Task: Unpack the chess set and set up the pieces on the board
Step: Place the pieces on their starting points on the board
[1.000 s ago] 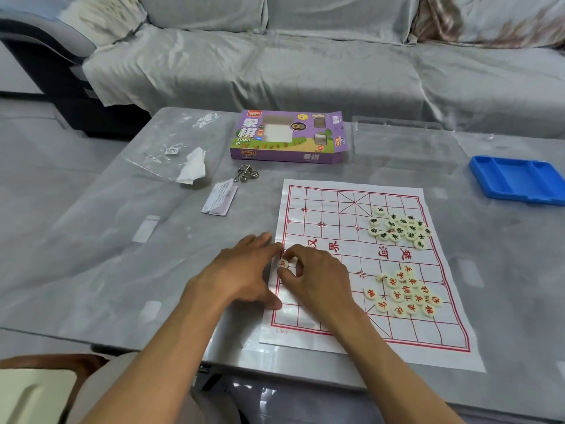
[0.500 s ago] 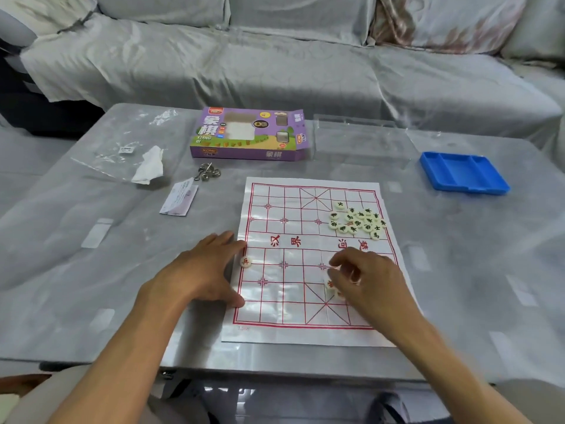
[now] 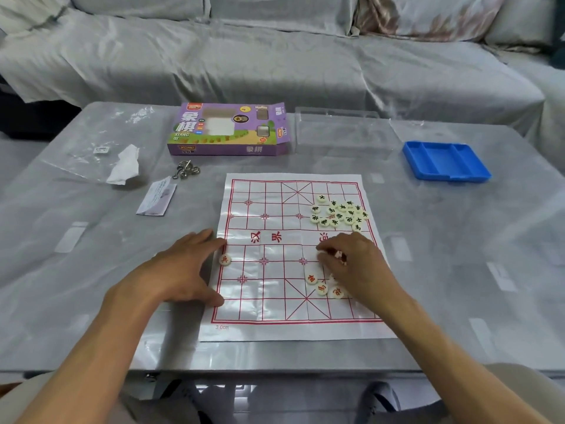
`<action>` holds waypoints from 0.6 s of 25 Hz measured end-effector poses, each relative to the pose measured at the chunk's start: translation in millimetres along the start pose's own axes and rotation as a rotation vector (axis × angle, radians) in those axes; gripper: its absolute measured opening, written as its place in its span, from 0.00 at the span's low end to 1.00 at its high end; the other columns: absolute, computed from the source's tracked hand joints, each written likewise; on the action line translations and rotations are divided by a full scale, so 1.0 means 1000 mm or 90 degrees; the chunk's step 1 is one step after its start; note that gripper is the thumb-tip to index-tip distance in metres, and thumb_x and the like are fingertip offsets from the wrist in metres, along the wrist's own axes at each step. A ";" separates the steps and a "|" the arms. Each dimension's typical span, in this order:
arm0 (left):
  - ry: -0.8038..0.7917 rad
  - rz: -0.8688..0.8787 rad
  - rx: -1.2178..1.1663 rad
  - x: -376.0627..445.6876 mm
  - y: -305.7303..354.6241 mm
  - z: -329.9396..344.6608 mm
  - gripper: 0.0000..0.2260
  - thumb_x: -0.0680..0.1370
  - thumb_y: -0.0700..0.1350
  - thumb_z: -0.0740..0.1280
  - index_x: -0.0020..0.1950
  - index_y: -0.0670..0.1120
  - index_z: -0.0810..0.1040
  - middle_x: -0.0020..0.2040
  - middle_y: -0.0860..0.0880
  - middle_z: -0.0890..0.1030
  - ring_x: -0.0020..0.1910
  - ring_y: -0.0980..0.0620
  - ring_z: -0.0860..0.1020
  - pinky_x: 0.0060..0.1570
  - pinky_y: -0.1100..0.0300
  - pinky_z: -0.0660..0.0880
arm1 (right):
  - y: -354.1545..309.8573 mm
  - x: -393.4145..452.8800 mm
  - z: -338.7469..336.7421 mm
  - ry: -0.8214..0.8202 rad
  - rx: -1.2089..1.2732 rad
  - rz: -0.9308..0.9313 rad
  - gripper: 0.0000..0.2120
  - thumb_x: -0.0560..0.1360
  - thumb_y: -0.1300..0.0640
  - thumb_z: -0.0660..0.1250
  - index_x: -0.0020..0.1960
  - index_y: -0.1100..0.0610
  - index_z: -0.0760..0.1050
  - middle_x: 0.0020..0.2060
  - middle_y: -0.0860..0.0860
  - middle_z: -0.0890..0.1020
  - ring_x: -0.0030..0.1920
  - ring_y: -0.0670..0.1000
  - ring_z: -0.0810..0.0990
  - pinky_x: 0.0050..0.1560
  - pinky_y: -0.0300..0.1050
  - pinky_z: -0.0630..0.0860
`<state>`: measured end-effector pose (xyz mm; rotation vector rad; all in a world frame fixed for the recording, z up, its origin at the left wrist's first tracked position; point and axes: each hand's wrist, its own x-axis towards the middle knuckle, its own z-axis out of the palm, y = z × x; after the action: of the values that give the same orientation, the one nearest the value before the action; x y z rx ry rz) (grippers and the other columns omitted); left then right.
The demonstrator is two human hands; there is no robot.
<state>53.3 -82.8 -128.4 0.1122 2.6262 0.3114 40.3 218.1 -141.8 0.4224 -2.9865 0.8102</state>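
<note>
A white paper board [image 3: 275, 301] with a red grid lies flat on the grey table. One red-lettered piece [image 3: 225, 259] stands alone on the board's left edge line. My left hand [image 3: 180, 270] rests flat beside it, fingers spread, pressing the board's left margin. A cluster of black-lettered pieces [image 3: 337, 214] sits at the board's upper right. My right hand [image 3: 356, 264] hovers over the pile of red-lettered pieces [image 3: 321, 286], with thumb and fingers pinched on one red piece [image 3: 337, 254]. The hand hides part of that pile.
The purple chess box [image 3: 229, 130] lies open behind the board, a clear plastic lid [image 3: 342, 130] next to it. A blue tray [image 3: 444, 162] sits far right. A plastic bag with tissue [image 3: 123, 165], metal rings [image 3: 185, 171] and a leaflet [image 3: 157, 198] lie left.
My right hand left the lone piece at the left edge and moved right to the red pile, where it now pinches a piece. The left hand stayed on the board's margin.
</note>
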 end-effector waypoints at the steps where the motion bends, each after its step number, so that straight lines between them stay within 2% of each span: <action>1: -0.001 0.001 0.002 0.001 0.000 0.000 0.51 0.65 0.60 0.77 0.79 0.57 0.49 0.79 0.57 0.45 0.78 0.54 0.45 0.74 0.48 0.57 | 0.002 0.001 -0.004 -0.022 0.039 0.024 0.08 0.78 0.54 0.67 0.55 0.50 0.82 0.47 0.41 0.82 0.46 0.43 0.77 0.51 0.39 0.74; 4: -0.005 0.002 0.001 0.003 0.000 0.000 0.52 0.64 0.60 0.78 0.79 0.57 0.49 0.80 0.56 0.45 0.78 0.53 0.46 0.75 0.49 0.56 | 0.003 0.002 -0.007 -0.110 0.043 0.042 0.07 0.78 0.54 0.67 0.52 0.49 0.83 0.42 0.38 0.81 0.40 0.38 0.78 0.44 0.32 0.74; 7: 0.000 0.002 -0.007 0.004 -0.001 0.001 0.52 0.63 0.61 0.78 0.79 0.57 0.50 0.79 0.56 0.46 0.78 0.54 0.46 0.75 0.49 0.56 | 0.006 0.001 -0.004 -0.052 -0.012 0.036 0.03 0.76 0.51 0.69 0.47 0.48 0.82 0.39 0.40 0.82 0.40 0.42 0.78 0.45 0.41 0.77; 10: -0.001 0.002 -0.002 0.003 -0.001 0.001 0.52 0.64 0.61 0.77 0.79 0.58 0.49 0.79 0.57 0.46 0.78 0.54 0.46 0.75 0.49 0.57 | 0.017 0.003 -0.013 0.020 -0.013 0.055 0.04 0.76 0.52 0.68 0.50 0.46 0.80 0.42 0.38 0.80 0.44 0.43 0.77 0.50 0.44 0.78; 15: -0.004 0.002 0.000 0.005 -0.003 0.002 0.52 0.64 0.61 0.77 0.79 0.57 0.48 0.80 0.56 0.45 0.78 0.53 0.45 0.75 0.48 0.56 | 0.028 0.001 -0.015 -0.083 -0.043 0.091 0.09 0.75 0.52 0.70 0.55 0.46 0.80 0.51 0.40 0.78 0.48 0.42 0.75 0.53 0.40 0.76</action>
<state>50.0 -84.3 -132.5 0.1172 2.6204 0.3128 31.1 248.7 -142.5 0.2708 -3.1847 0.7155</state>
